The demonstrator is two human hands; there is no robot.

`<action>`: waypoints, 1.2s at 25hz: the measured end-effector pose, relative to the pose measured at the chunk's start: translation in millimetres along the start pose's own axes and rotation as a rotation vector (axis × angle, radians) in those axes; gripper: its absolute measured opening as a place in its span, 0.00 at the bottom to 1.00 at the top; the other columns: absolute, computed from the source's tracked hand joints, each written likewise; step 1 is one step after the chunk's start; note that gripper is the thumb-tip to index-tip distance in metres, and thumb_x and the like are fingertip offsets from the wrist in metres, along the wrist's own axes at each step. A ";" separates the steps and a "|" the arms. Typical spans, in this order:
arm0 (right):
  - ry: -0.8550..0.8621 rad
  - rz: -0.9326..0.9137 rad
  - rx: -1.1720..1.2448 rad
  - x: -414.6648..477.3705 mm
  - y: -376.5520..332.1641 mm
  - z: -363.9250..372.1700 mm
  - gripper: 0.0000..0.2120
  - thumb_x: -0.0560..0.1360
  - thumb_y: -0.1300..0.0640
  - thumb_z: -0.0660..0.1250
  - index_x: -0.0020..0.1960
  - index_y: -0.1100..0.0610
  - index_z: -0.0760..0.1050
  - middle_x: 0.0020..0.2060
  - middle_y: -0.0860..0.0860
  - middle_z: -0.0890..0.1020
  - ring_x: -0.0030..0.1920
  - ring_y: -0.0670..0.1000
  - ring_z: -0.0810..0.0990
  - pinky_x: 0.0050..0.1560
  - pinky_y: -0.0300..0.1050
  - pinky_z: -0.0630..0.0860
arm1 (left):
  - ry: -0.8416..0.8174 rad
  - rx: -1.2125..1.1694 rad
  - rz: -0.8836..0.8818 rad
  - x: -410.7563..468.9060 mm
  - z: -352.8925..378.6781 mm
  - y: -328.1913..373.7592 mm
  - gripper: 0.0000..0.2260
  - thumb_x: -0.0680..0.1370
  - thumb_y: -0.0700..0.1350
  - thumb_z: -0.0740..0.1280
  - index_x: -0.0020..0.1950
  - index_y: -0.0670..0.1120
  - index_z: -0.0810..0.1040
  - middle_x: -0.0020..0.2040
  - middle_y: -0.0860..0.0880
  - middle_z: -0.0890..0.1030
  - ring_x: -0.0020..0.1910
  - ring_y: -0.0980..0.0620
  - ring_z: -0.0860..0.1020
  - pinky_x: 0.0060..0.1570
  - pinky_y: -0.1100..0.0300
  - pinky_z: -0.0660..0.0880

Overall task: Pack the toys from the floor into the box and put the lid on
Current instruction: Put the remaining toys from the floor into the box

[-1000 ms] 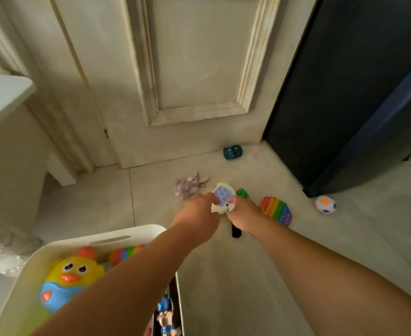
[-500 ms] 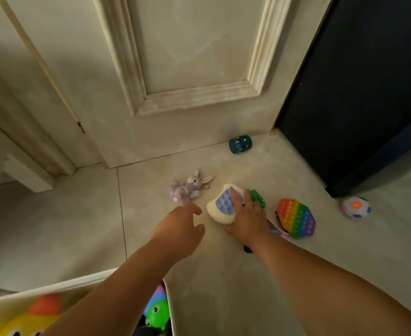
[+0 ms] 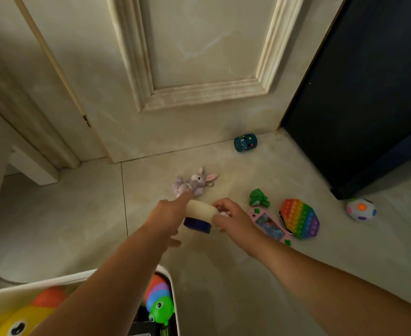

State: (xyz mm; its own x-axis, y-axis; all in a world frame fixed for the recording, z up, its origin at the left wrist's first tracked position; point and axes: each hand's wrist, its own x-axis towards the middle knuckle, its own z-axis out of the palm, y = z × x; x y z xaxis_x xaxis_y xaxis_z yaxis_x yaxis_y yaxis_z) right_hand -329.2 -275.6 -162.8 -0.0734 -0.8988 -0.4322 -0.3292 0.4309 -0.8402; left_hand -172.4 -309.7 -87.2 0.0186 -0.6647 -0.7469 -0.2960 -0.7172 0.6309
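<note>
Cream pop toy (image 3: 200, 211) gripped in right hand (image 3: 233, 220), above floor (image 3: 223, 275); left hand (image 3: 166, 215) spread, reaching for plush rabbit (image 3: 192, 184). Step: collecting. Next: grasp rabbit, carry both to box (image 3: 5, 291).

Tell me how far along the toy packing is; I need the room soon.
Partly done: the box already holds a yellow duck and rainbow slug. The right hand grips a cream pop toy. Plush bunny, rainbow popper, ball and lid remain.

I see two bare forearms, no sleeves, no watch or rings on my left hand (image 3: 168, 214) or right hand (image 3: 233, 219).
</note>
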 end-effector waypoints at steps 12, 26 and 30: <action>0.024 -0.259 -0.579 51.6 -15.9 25.9 0.39 0.71 0.64 0.64 0.77 0.50 0.53 0.77 0.52 0.54 0.75 0.57 0.58 0.71 0.49 0.62 | 0.121 -0.418 0.126 15.5 -62.6 12.8 0.09 0.75 0.38 0.67 0.55 0.46 0.74 0.47 0.44 0.78 0.41 0.46 0.78 0.36 0.52 0.78; 0.267 -0.318 -1.222 67.4 -0.5 68.9 0.17 0.67 0.51 0.74 0.56 0.51 0.80 0.54 0.57 0.79 0.57 0.59 0.73 0.49 0.51 0.73 | 0.007 -0.145 0.238 -25.1 -117.1 7.5 0.08 0.75 0.43 0.66 0.52 0.49 0.80 0.46 0.48 0.85 0.36 0.51 0.81 0.26 0.63 0.76; 0.204 -0.364 -1.386 68.0 3.1 65.7 0.17 0.77 0.52 0.59 0.61 0.53 0.78 0.68 0.55 0.71 0.72 0.60 0.59 0.70 0.59 0.48 | -0.008 -0.107 0.250 -39.7 -122.2 -0.5 0.09 0.76 0.42 0.65 0.53 0.50 0.80 0.41 0.50 0.84 0.31 0.54 0.79 0.22 0.68 0.71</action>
State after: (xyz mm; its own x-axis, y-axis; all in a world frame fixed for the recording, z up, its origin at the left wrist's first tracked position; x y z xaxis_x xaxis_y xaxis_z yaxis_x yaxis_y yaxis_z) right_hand -273.4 -330.0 -216.3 0.1200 -0.9861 -0.1147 -0.9797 -0.1363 0.1470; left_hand -56.3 -308.5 -32.1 -0.0499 -0.8225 -0.5666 -0.1874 -0.5495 0.8142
